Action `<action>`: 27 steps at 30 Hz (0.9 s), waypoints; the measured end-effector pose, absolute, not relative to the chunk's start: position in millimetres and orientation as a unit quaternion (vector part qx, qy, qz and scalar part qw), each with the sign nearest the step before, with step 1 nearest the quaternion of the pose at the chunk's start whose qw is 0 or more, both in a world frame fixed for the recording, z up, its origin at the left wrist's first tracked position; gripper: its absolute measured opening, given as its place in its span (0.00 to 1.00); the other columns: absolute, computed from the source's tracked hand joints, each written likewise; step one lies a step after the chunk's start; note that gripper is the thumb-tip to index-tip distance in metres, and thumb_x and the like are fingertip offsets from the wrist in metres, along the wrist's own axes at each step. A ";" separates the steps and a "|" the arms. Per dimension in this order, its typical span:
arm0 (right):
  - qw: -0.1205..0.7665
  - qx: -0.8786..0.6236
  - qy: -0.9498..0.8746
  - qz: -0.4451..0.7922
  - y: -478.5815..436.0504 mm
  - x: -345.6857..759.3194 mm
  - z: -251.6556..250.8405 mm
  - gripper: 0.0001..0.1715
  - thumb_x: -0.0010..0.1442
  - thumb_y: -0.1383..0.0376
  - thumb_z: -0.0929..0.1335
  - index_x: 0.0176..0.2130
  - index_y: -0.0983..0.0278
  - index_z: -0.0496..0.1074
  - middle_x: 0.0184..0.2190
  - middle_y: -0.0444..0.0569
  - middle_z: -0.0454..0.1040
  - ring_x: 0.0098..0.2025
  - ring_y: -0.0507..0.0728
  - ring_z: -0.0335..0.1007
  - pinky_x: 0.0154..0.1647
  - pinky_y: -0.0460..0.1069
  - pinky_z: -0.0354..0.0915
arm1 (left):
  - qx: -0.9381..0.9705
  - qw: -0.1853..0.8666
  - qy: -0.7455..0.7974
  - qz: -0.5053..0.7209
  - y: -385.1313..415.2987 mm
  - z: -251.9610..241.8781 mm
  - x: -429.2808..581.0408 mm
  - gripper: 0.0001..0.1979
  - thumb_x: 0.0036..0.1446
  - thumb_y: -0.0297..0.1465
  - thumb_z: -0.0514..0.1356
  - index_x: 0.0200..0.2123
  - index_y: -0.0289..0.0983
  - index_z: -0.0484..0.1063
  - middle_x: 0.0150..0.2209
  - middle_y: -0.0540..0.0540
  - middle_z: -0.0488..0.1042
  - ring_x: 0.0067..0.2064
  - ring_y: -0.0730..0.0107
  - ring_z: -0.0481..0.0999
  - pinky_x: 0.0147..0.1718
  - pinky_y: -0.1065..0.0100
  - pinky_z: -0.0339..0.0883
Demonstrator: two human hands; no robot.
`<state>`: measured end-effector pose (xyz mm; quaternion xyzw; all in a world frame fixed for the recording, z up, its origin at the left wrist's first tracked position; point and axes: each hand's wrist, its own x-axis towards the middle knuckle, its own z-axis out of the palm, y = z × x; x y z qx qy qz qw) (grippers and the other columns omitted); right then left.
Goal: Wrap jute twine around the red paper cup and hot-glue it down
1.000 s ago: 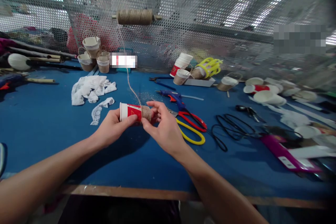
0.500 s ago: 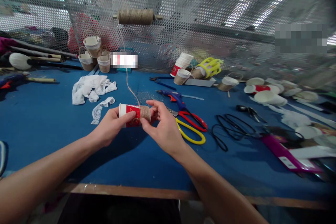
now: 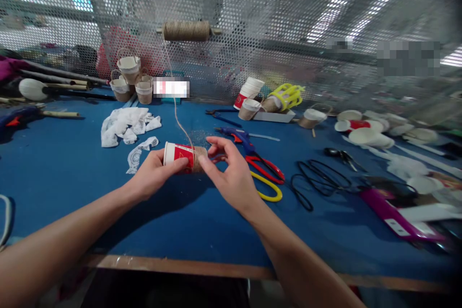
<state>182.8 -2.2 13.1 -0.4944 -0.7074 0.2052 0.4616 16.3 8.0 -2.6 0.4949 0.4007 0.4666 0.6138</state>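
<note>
Right hand (image 3: pixel 231 173) fingers, curled close about the cup's base end one second ago, now stand spread. The cup also sits slightly higher in the view, and the left hand's grip is unchanged.

**Position of the work**
- The paper cup (image 3: pixel 178 154) lies on its side, held above the desk (image 3: pixel 72 178), rim to the left.
- The left hand (image 3: pixel 153 175) is closed around the rim end, thumb across the red wall.
- The right hand is half open. Its thumb tip rests on the twine band (image 3: pixel 198 158) and its fingers fan out behind the base. No firm grasp shows.

**Progress**
- Done: twine covers a narrow band at the base end of the cup.
- Left: the red wall between the band and the white rim is bare, which is most of the cup's length.
- The feed strand (image 3: pixel 175 106) runs unbroken from the band up to the spool (image 3: pixel 186 30) on the mesh screen. It is not cut.
- Judgement: the winding is at an early stage.

**Nearby items**
- The scissors (image 3: pixel 265 173) and glue gun (image 3: pixel 236 134) lie just beside the right hand, untouched.
- The twine-covered cups (image 3: pixel 130 70) stand at the far left of the desk.
</note>
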 end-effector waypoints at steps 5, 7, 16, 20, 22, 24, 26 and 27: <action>0.450 -0.508 -0.652 0.338 7.9 188.0 11.3 0.17 0.59 0.58 0.61 0.44 0.64 0.66 0.44 0.54 0.70 0.45 0.56 0.67 0.44 0.53 0.64 | 0.590 0.552 0.407 0.425 6.1 1.0 14.3 0.09 0.43 0.31 0.63 0.30 0.31 0.75 0.25 0.48 0.75 0.25 0.74 0.69 0.28 0.72 0.64; 0.437 -0.499 -0.643 0.383 13.4 189.5 9.0 0.17 0.59 0.56 0.60 0.42 0.63 0.69 0.44 0.52 0.72 0.46 0.55 0.67 0.46 0.54 0.63 | 0.607 0.551 0.405 0.404 4.7 2.5 13.5 0.08 0.43 0.31 0.63 0.28 0.32 0.74 0.23 0.49 0.73 0.23 0.76 0.66 0.25 0.73 0.62; 0.373 -0.451 -0.671 0.455 36.8 183.8 16.8 0.16 0.57 0.56 0.64 0.36 0.64 0.74 0.36 0.50 0.75 0.37 0.52 0.69 0.39 0.49 0.65 | 0.590 0.620 0.366 0.367 2.7 3.4 15.0 0.11 0.45 0.36 0.62 0.22 0.32 0.73 0.20 0.49 0.71 0.22 0.76 0.65 0.25 0.73 0.62; 0.372 -0.438 -0.648 0.500 60.2 171.3 35.1 0.14 0.58 0.59 0.64 0.30 0.66 0.72 0.33 0.50 0.74 0.24 0.47 0.62 0.20 0.43 0.59 | 0.568 0.637 0.373 0.365 3.7 1.9 16.2 0.11 0.45 0.35 0.63 0.22 0.32 0.73 0.19 0.49 0.72 0.21 0.77 0.65 0.25 0.74 0.62; 0.381 -0.434 -0.618 0.533 74.9 162.7 46.5 0.13 0.59 0.62 0.64 0.28 0.67 0.70 0.31 0.49 0.73 0.19 0.45 0.56 0.15 0.42 0.54 | 0.562 0.648 0.367 0.360 3.3 1.5 16.1 0.10 0.45 0.35 0.63 0.23 0.32 0.74 0.20 0.49 0.73 0.22 0.76 0.66 0.27 0.73 0.63; 0.393 -0.419 -0.603 0.553 90.1 153.5 57.9 0.13 0.59 0.64 0.64 0.26 0.68 0.69 0.30 0.49 0.73 0.17 0.43 0.53 0.13 0.41 0.51 | 0.564 0.652 0.365 0.351 2.7 1.0 15.9 0.10 0.46 0.35 0.63 0.25 0.32 0.75 0.22 0.47 0.75 0.23 0.74 0.68 0.28 0.71 0.65; 0.403 -0.405 -0.600 0.560 104.5 144.9 68.1 0.13 0.59 0.66 0.64 0.24 0.68 0.67 0.29 0.48 0.72 0.17 0.43 0.51 0.12 0.41 0.50 | 0.568 0.652 0.366 0.344 2.3 0.5 15.8 0.11 0.46 0.36 0.63 0.26 0.32 0.76 0.24 0.46 0.76 0.24 0.73 0.70 0.29 0.70 0.65; 0.411 -0.400 -0.600 0.558 110.8 141.2 72.4 0.13 0.59 0.68 0.64 0.24 0.68 0.67 0.28 0.48 0.72 0.16 0.43 0.51 0.12 0.40 0.50 | 0.570 0.651 0.367 0.341 2.3 0.4 15.8 0.11 0.46 0.36 0.63 0.26 0.32 0.76 0.24 0.46 0.76 0.24 0.72 0.70 0.30 0.70 0.65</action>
